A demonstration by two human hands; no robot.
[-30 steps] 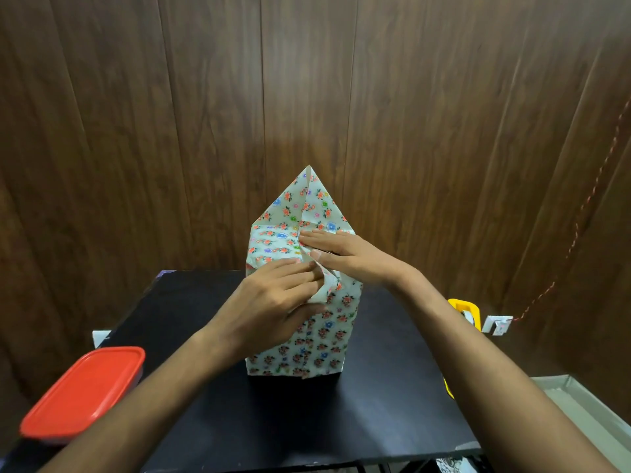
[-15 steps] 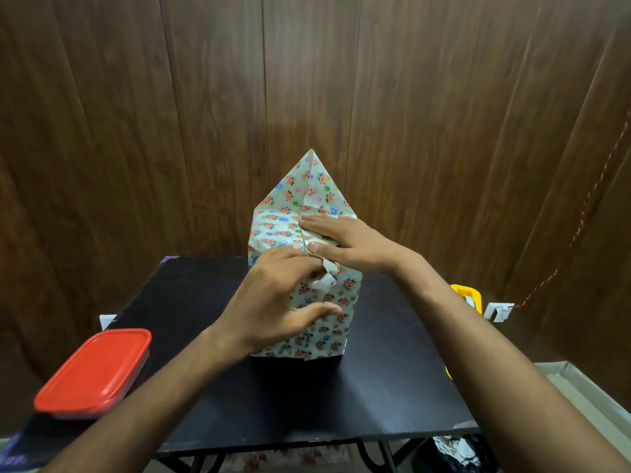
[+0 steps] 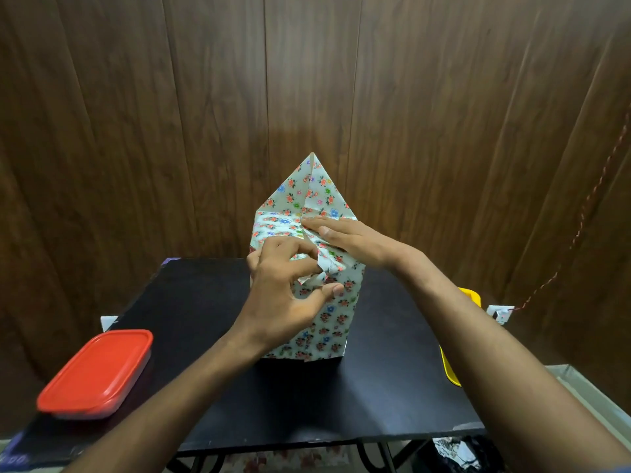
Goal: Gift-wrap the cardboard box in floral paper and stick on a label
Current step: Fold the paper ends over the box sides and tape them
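wrapped box (image 3: 307,298) standing upright at the middle of the black table (image 3: 205,302), its floral paper (image 3: 310,192) rising to a point above the box top. right hand (image 3: 345,238) lies flat with straight fingers pressing the folded paper onto the box top. left hand (image 3: 286,291), on the near face of the box, pinches a crumpled paper flap between curled fingers and thumb. red-lidded container (image 3: 97,372) sits left of the box, a yellow object (image 3: 467,302) right of it.

Both bare forearms reach forward. The left hand (image 3: 283,295) curls, its fingertips (image 3: 316,266) pinching a folded paper flap, thumb extended beneath. The right hand (image 3: 348,238) lies flat, fingers straight, pressing down.
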